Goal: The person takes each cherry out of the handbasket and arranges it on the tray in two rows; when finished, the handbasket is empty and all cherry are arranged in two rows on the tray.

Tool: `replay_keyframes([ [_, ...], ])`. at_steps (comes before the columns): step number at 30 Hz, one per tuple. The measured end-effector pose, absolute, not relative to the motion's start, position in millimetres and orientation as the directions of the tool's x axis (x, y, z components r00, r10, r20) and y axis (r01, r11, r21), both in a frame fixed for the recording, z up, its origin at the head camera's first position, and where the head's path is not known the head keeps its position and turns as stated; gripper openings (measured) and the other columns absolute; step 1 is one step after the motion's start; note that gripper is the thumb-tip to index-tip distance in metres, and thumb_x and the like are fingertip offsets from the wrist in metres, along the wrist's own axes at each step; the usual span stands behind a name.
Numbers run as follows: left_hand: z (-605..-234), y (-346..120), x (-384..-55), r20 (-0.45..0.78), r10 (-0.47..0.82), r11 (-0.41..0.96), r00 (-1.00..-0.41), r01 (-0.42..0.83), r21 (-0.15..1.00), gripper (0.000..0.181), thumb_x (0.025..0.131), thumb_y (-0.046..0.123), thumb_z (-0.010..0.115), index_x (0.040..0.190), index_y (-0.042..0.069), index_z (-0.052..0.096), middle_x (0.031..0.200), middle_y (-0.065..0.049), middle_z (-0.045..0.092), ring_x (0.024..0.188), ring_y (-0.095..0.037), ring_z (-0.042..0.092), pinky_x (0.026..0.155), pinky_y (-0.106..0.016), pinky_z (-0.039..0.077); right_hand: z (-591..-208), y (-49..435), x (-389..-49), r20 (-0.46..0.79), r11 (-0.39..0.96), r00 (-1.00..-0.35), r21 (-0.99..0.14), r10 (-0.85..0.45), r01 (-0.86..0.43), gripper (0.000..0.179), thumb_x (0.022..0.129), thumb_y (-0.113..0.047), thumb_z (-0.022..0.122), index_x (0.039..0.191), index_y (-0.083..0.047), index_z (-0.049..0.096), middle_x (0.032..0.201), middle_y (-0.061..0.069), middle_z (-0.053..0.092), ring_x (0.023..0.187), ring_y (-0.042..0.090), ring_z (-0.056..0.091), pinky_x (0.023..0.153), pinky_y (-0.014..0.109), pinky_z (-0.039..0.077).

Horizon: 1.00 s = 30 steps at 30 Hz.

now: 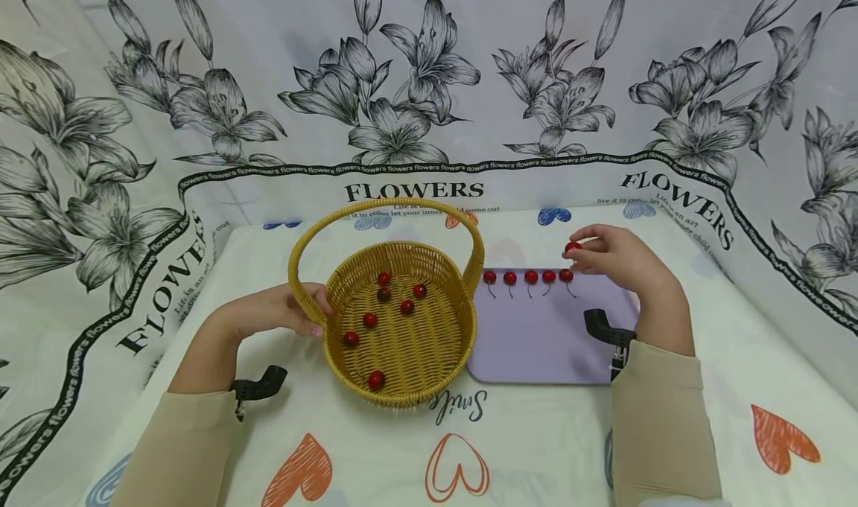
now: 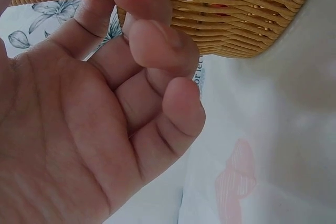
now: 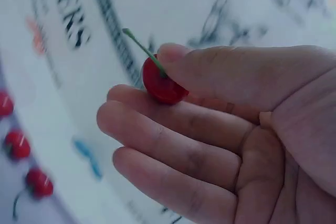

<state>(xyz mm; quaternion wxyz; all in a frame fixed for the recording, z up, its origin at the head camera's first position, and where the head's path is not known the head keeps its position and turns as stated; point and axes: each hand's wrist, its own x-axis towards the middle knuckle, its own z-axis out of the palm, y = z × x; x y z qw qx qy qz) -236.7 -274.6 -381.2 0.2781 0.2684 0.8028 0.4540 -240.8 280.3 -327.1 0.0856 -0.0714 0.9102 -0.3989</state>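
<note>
In the head view my left hand (image 1: 276, 310) grips a yellow woven basket (image 1: 429, 343) at its left side, by the foot of the tall handle (image 1: 385, 206). The left wrist view shows that hand's fingers (image 2: 181, 108) curled at the wicker. Several red cherries (image 1: 377, 380) lie inside the basket. Over the far edge of a lilac tray (image 1: 536, 351), my right hand (image 1: 620, 257) pinches one cherry (image 3: 157, 85) between thumb and forefinger, its green stem pointing up and away. A row of several cherries (image 1: 531, 277) lies along the tray's far edge, stems toward me.
The tray stands just right of the basket on a white cloth (image 1: 375, 455) printed with hearts. A flower-patterned curtain (image 1: 429, 120) rises behind the table. Black camera mounts (image 1: 260, 384) sit on both wrists.
</note>
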Motion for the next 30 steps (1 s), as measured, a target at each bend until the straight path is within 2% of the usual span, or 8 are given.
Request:
replay_keyframes([
  [5,-382.0,-275.7,-236.0,-0.204,0.682,0.438,-0.702,0.169,0.883,0.026,0.088,0.011,0.079,0.106,0.0,0.064,0.088,-0.003,0.058,0.082,-0.02,0.05,0.072,-0.034,0.041,-367.3,310.6,-262.4,-0.147,0.747,-0.984,-0.665,-0.095,0.027,0.047,0.103,-0.032,0.063,0.136,0.0,0.058,0.132,0.025,0.059,0.107,0.035,0.064,0.095,0.053,0.046],
  [11,-382.0,-275.8,-236.7,-0.205,0.683,0.438,-0.702,0.168,0.883,0.025,0.088,0.011,0.08,0.105,0.001,0.064,0.091,-0.005,0.061,0.084,-0.021,0.049,0.074,-0.035,0.04,-406.2,324.3,-276.3,-0.183,0.793,-0.983,-0.597,0.013,0.122,0.041,0.101,-0.026,0.066,0.133,-0.001,0.063,0.123,0.023,0.062,0.097,0.032,0.059,0.085,0.044,0.046],
  [17,-382.2,-275.9,-237.9,-0.206,0.684,0.439,-0.7,0.169,0.882,0.024,0.088,0.011,0.079,0.105,0.003,0.064,0.092,-0.006,0.063,0.084,-0.021,0.05,0.074,-0.035,0.04,-423.4,327.7,-279.4,-0.141,0.803,-0.988,-0.58,0.062,0.133,0.042,0.099,-0.025,0.069,0.133,0.0,0.065,0.127,0.025,0.062,0.104,0.035,0.053,0.089,0.047,0.044],
  [21,-381.4,-275.1,-237.8,-0.205,0.683,0.438,-0.701,0.168,0.883,0.025,0.088,0.011,0.08,0.105,0.003,0.064,0.092,-0.005,0.063,0.083,-0.02,0.05,0.074,-0.035,0.04,-417.6,327.7,-276.5,-0.166,0.813,-0.985,-0.566,0.049,0.135,0.05,0.099,-0.029,0.068,0.14,-0.001,0.06,0.128,0.027,0.061,0.103,0.035,0.056,0.09,0.049,0.045],
  [26,-379.8,-274.0,-236.6,-0.204,0.676,0.438,-0.708,0.164,0.884,0.026,0.087,0.01,0.08,0.105,0.002,0.063,0.089,-0.003,0.06,0.082,-0.019,0.05,0.072,-0.034,0.04,-383.0,324.9,-264.7,-0.185,0.837,-0.983,-0.536,0.004,0.105,0.071,0.1,-0.045,0.064,0.153,-0.002,0.043,0.135,0.03,0.05,0.103,0.04,0.061,0.092,0.057,0.044],
  [30,-379.5,-274.4,-236.1,-0.199,0.681,0.434,-0.704,0.169,0.885,0.025,0.087,0.01,0.08,0.104,0.002,0.064,0.088,-0.002,0.061,0.081,-0.018,0.05,0.072,-0.033,0.041,-350.3,315.9,-254.3,-0.122,0.849,-0.992,-0.527,-0.031,0.039,0.08,0.098,-0.059,0.059,0.156,-0.005,0.04,0.14,0.029,0.047,0.115,0.045,0.056,0.096,0.064,0.041],
])
